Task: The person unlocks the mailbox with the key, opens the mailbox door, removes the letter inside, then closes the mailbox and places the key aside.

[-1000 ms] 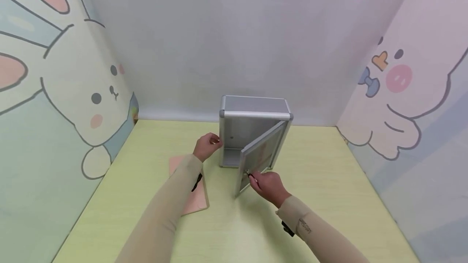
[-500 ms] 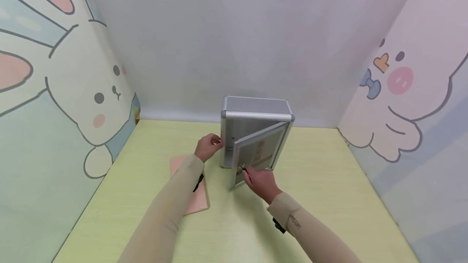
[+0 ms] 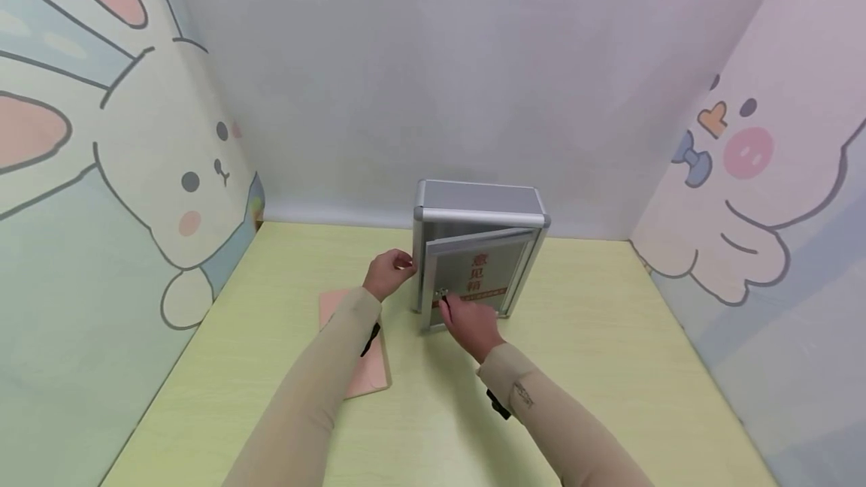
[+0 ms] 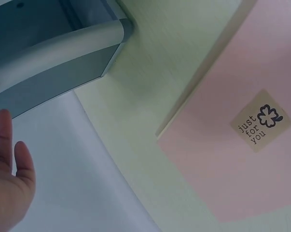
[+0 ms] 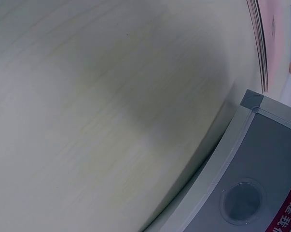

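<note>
A grey suggestion box (image 3: 482, 197) with silver metal edges stands upright at the back of the table. Its front door (image 3: 490, 273), printed with red characters, hangs ajar with a gap on the left side. My right hand (image 3: 471, 325) pinches a small dark-headed key (image 3: 443, 299) at the door's lock; that hand is out of sight in the right wrist view, where the door's corner (image 5: 266, 140) shows. My left hand (image 3: 387, 274) is at the box's left side, fingertips against or very near it. Two of its fingers (image 4: 23, 162) look straight in the left wrist view.
Left of the box lies a pink stack of envelopes or cards (image 3: 368, 367), partly under my left forearm, with a "just for you" label (image 4: 261, 121). A pale wall (image 3: 338, 96) rises behind the box. Cartoon-printed panels (image 3: 758, 231) flank the light wooden table (image 3: 582, 382).
The door has swung left and back toward the box, narrowing the gap. My right hand has moved with it, still pinching the key. My left hand has stayed at the box's side.
</note>
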Demonstrator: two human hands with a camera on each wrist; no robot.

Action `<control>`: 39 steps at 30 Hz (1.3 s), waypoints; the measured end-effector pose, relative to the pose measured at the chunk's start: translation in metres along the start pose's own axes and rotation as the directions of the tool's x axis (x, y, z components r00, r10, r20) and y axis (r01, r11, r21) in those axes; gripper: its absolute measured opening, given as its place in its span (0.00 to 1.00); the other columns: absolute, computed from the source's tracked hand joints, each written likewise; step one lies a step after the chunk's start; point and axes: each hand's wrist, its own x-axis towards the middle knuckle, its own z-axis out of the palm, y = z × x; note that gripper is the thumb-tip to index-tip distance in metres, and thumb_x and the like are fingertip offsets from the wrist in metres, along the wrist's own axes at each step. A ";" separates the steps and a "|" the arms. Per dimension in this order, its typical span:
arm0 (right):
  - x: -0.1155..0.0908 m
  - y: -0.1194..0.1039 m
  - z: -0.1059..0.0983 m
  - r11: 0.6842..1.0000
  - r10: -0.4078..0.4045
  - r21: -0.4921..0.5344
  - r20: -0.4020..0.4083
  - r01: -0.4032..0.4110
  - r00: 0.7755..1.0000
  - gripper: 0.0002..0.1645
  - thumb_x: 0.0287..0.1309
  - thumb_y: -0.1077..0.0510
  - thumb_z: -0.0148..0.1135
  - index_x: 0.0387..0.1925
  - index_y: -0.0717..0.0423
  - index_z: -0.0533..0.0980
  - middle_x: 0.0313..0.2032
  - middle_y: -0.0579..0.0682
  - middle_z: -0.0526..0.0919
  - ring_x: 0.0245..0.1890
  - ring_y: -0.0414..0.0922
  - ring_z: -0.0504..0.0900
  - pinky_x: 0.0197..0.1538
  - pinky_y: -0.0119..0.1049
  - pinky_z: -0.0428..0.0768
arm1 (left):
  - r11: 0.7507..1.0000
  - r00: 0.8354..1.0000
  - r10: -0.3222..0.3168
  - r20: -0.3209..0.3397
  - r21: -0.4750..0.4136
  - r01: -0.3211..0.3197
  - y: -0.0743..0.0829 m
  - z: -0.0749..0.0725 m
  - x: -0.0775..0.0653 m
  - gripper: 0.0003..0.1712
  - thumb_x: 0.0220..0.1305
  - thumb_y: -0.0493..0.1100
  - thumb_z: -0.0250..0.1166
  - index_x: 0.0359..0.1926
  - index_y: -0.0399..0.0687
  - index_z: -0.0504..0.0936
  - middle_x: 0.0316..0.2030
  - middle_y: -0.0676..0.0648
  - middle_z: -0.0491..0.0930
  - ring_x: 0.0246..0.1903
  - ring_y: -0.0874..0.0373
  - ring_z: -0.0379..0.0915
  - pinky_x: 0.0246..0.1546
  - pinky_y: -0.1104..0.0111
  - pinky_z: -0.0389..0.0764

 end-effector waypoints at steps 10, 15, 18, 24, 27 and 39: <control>0.014 -0.005 0.010 0.997 0.054 -0.053 -0.001 -0.054 0.999 0.18 0.62 0.55 0.57 0.19 0.54 0.65 0.09 0.41 0.56 0.08 0.38 0.56 0.10 0.35 0.59 | 1.000 1.000 0.008 -0.004 -0.012 -0.008 -0.003 0.001 0.002 0.09 0.60 0.36 0.66 0.39 0.33 0.80 0.38 0.37 0.83 0.40 0.45 0.80 0.41 0.57 0.79; 0.019 -0.004 0.017 0.993 0.086 -0.080 -0.010 -0.086 0.996 0.20 0.62 0.54 0.59 0.18 0.54 0.65 0.08 0.42 0.55 0.08 0.38 0.56 0.09 0.36 0.61 | 1.000 1.000 0.002 0.011 -0.013 -0.002 -0.005 0.003 0.003 0.09 0.60 0.36 0.66 0.39 0.34 0.80 0.38 0.39 0.83 0.40 0.46 0.79 0.40 0.57 0.79; 0.022 -0.003 0.018 0.992 0.104 -0.068 0.019 -0.103 0.994 0.20 0.63 0.54 0.58 0.18 0.55 0.66 0.08 0.42 0.56 0.08 0.38 0.57 0.09 0.36 0.61 | 1.000 1.000 0.004 0.018 -0.013 -0.003 -0.004 0.003 0.002 0.08 0.60 0.36 0.66 0.38 0.34 0.80 0.38 0.39 0.83 0.40 0.46 0.79 0.41 0.57 0.79; 0.026 -0.003 0.017 0.987 0.155 -0.047 0.089 -0.152 0.984 0.19 0.65 0.54 0.55 0.19 0.55 0.67 0.09 0.42 0.56 0.09 0.39 0.58 0.10 0.37 0.62 | 1.000 0.999 0.005 0.041 0.002 -0.005 -0.001 0.003 0.000 0.09 0.60 0.37 0.66 0.40 0.35 0.81 0.39 0.39 0.83 0.40 0.47 0.79 0.42 0.58 0.79; 0.028 -0.004 0.014 0.986 0.164 -0.039 0.114 -0.160 0.980 0.19 0.66 0.53 0.55 0.20 0.55 0.67 0.09 0.42 0.57 0.09 0.39 0.59 0.11 0.36 0.62 | 1.000 0.999 -0.008 0.043 -0.004 0.008 -0.001 0.002 0.000 0.09 0.61 0.37 0.66 0.40 0.35 0.80 0.39 0.40 0.83 0.40 0.48 0.78 0.41 0.59 0.78; 0.033 -0.005 0.016 0.984 0.176 -0.032 0.110 -0.174 0.978 0.19 0.66 0.54 0.55 0.20 0.56 0.69 0.09 0.42 0.58 0.09 0.39 0.59 0.11 0.36 0.61 | 1.000 0.999 -0.003 0.035 -0.021 0.004 -0.001 0.001 -0.001 0.09 0.60 0.35 0.66 0.40 0.35 0.80 0.38 0.40 0.83 0.39 0.48 0.78 0.40 0.59 0.79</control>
